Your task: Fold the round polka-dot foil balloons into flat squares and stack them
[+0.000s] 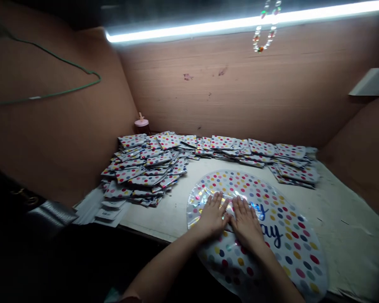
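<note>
A flat, round foil balloon (298, 229) with multicoloured dots and blue lettering lies on the white table, its near part hanging past the front edge. Both hands press on it, side by side, thumbs close together. My left hand (213, 214) rests palm down with fingers stretched out on the left part of the balloon. To its right, my right hand (246, 221) lies flat too, covering part of the lettering. Neither hand grips anything that I can see.
Folded dotted foil packets (145, 166) are piled at the left, and more stacks (262, 148) run along the back wall. White cards (109, 212) lie at the left front. A lidded cup (142, 125) stands in the back corner. A bead string (260, 38) hangs above.
</note>
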`<state>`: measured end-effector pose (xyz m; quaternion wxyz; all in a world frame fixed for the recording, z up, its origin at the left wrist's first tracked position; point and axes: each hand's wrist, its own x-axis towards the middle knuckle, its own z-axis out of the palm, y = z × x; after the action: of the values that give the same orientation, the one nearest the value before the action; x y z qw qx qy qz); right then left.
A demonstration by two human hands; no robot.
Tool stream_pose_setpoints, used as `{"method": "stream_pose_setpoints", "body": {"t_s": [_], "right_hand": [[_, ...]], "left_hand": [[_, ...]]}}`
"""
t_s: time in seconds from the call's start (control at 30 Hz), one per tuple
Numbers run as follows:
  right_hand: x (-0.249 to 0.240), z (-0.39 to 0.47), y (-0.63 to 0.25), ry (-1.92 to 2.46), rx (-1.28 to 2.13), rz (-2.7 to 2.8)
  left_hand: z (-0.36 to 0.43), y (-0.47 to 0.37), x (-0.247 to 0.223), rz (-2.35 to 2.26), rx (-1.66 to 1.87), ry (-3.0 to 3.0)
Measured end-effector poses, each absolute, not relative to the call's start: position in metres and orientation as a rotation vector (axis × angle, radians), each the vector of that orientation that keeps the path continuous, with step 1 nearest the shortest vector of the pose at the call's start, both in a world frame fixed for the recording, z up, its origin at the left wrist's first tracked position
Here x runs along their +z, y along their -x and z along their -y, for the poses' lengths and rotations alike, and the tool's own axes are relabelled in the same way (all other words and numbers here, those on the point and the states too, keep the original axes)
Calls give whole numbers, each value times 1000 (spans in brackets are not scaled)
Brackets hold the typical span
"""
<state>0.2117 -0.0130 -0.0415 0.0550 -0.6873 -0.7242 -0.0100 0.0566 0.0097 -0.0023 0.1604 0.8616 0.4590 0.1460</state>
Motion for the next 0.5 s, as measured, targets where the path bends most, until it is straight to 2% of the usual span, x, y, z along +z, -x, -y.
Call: {"method": "stream_pose_setpoints", "body": {"t_s": [0.1, 0.27, 0.4, 0.5], "right_hand": [[-52, 9, -220, 2053, 2, 2213], [-64, 13, -234, 1889, 254, 2317], [-60, 30, -228, 1828, 77, 2407], [-48, 38, -218, 1886, 19, 2426]], "left_hand": [[-8, -45, -1, -1126, 233, -2583], [6, -19, 10, -982, 125, -2690], [22, -7, 11, -1007, 240, -2612], [16, 2, 10, -1191, 386, -2402]]}}
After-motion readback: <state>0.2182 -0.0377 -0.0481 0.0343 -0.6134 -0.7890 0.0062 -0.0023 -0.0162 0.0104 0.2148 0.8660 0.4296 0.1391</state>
